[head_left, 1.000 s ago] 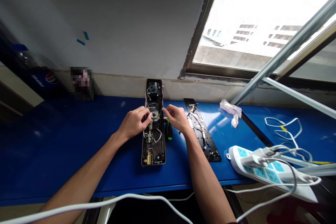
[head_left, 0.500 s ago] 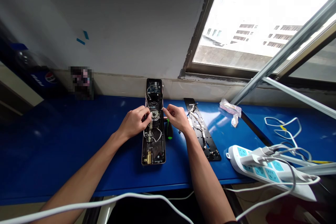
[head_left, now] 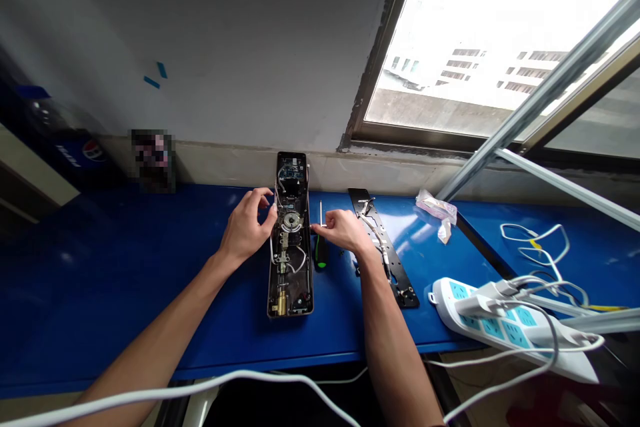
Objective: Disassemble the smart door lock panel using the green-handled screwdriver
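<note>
Grey wall [head_left: 240, 47] behind, with a bright window [head_left: 450, 103] toward 2 o'clock, backs the blue surface [head_left: 100, 267] at which I work; clock directions are read from the centre of the black housing [head_left: 309, 273]. This long, uncovered device lies on the surface before me, its length running from 12 to 6 o'clock. Within it, a circuit board [head_left: 293, 168] occupies the 12 o'clock end, a round metal part [head_left: 292, 221] the middle, and a brass cylinder [head_left: 282, 303] the 6 o'clock end. Of my hands, the left hand [head_left: 247, 223] is at 9 o'clock, thumb and forefinger curved into a C with tips slightly parted beside the housing's edge; I see nothing held between them. The right hand [head_left: 343, 230], at 3 o'clock, has its fingers curled in and its thumb near the opposite edge; whether it grips anything, I cannot tell. A screwdriver [head_left: 321, 259] with a black-and-green handle lies at 4 o'clock, just beside the housing. Beyond my right hand, at 3 o'clock, is a black perforated plate [head_left: 400, 277] carrying cables. A white power strip [head_left: 493, 327] sits between 3 and 4 o'clock; a bottle [head_left: 80, 150] stands near 10 o'clock.
</note>
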`<state>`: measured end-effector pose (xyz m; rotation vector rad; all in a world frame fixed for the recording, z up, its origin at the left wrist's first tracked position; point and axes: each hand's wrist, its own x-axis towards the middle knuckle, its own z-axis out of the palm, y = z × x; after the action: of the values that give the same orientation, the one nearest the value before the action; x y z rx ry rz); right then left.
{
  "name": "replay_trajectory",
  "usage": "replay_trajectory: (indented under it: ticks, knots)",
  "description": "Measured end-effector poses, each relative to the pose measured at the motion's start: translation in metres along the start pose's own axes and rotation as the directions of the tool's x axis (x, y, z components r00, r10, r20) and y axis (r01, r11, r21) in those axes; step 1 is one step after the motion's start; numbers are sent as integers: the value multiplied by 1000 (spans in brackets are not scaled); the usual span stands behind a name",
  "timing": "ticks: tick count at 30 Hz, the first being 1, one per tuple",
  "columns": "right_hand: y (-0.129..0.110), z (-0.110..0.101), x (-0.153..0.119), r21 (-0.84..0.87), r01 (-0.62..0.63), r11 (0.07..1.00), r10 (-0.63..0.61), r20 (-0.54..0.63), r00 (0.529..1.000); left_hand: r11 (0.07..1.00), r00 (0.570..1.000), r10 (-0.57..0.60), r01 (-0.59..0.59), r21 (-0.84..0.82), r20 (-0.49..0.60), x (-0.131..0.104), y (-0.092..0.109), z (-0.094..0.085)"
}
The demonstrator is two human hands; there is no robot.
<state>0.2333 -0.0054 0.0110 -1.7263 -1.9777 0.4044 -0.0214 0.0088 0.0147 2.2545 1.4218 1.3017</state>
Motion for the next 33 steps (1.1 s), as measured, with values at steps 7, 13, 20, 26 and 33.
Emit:
replay_trajectory:
  ticks: [7, 13, 20, 26, 33]
  knots:
    - [4, 11, 1, -20, -38, 999, 41, 182, 983, 867, 973, -169, 222, -445, 157, 0, -16, 17]
    - [2, 1, 2, 170, -6, 985, 10, -21, 1000, 717, 946, -157, 306, -627, 283, 4, -19, 18]
    - [4, -1, 5, 353, 82, 932, 36, -315, 948, 709, 921, -134, 348, -614, 367, 10, -12, -1]
    - [4, -1, 5, 399, 152, 904, 39, -432, 901, 721, 917, -183, 370, -586, 354, 15, -20, -11]
    - [4, -5, 6, 384, 189, 904, 60, -551, 833, 738, 927, -329, 372, -562, 182, 10, -18, 6]
